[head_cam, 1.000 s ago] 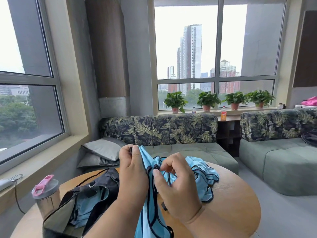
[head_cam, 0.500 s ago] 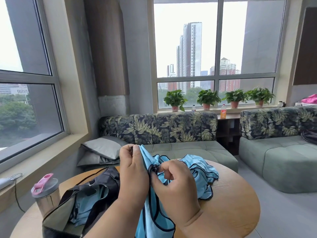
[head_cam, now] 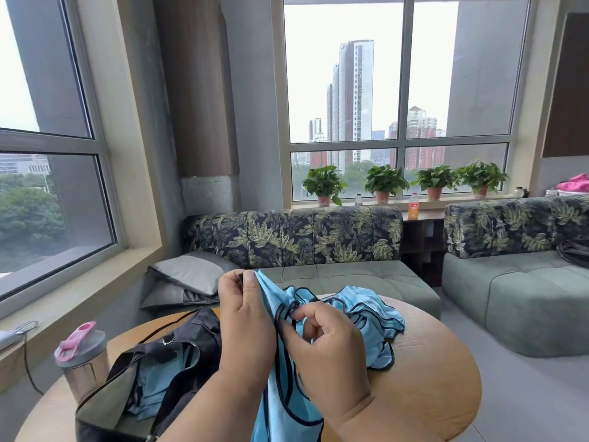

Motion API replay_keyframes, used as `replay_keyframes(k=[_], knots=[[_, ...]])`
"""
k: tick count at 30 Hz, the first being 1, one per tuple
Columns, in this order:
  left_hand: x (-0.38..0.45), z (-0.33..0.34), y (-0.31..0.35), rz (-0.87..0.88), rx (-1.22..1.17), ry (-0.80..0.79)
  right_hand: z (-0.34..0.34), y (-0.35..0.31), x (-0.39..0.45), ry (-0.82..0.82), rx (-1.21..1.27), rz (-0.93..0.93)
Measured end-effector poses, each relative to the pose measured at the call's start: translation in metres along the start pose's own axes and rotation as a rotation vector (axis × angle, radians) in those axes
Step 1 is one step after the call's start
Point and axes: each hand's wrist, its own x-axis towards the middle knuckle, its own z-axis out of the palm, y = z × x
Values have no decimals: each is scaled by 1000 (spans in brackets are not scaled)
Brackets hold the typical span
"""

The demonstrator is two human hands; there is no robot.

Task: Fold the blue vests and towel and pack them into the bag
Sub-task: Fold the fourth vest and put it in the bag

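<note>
I hold a light blue vest [head_cam: 277,406] with dark trim up in front of me over the round wooden table [head_cam: 430,378]. My left hand [head_cam: 245,323] pinches its upper edge between thumb and fingers. Close beside it, my right hand [head_cam: 322,342] pinches the dark trim of the same vest. More blue vest fabric [head_cam: 369,311] lies bunched on the table behind my hands. The dark bag [head_cam: 153,378] lies open at the left of the table, with folded blue cloth [head_cam: 159,381] inside it.
A steel bottle with a pink lid [head_cam: 81,362] stands at the table's left edge. Behind the table are a green sofa with leaf-print backrest [head_cam: 302,237] and grey cushions [head_cam: 188,275]. A second sofa [head_cam: 516,282] is at the right.
My right hand has drawn in closer to my left hand along the vest's trim. The vest stays raised between both hands.
</note>
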Motion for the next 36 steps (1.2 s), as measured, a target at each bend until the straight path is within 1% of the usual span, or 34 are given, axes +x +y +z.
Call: replay_keyframes(k=[9, 13, 17, 19, 21, 23, 25, 28, 31, 36], knots=[[-3, 0, -1, 11, -38, -16, 1, -7, 4, -131, 235, 277], [-3, 0, -4, 40, -23, -14, 0, -11, 8, -115, 332, 352], [-3, -7, -11, 54, -1, -46, -2, -11, 15, -84, 470, 453], [-3, -12, -11, 43, -14, -87, -4, -8, 18, -84, 510, 454], [-2, -19, -13, -4, -37, -131, -7, -6, 20, -101, 513, 449], [0, -26, -16, -108, -89, -220, -9, -6, 22, -129, 535, 470], [1, -31, -18, -230, -201, -316, -10, -6, 22, -151, 553, 492], [-1, -32, -26, -329, -287, -352, -10, -6, 23, -163, 541, 507], [-2, -34, -33, -326, -316, -357, -10, -5, 22, -196, 545, 520], [-3, -40, -37, -281, -237, -400, -13, -4, 22, -209, 576, 524]])
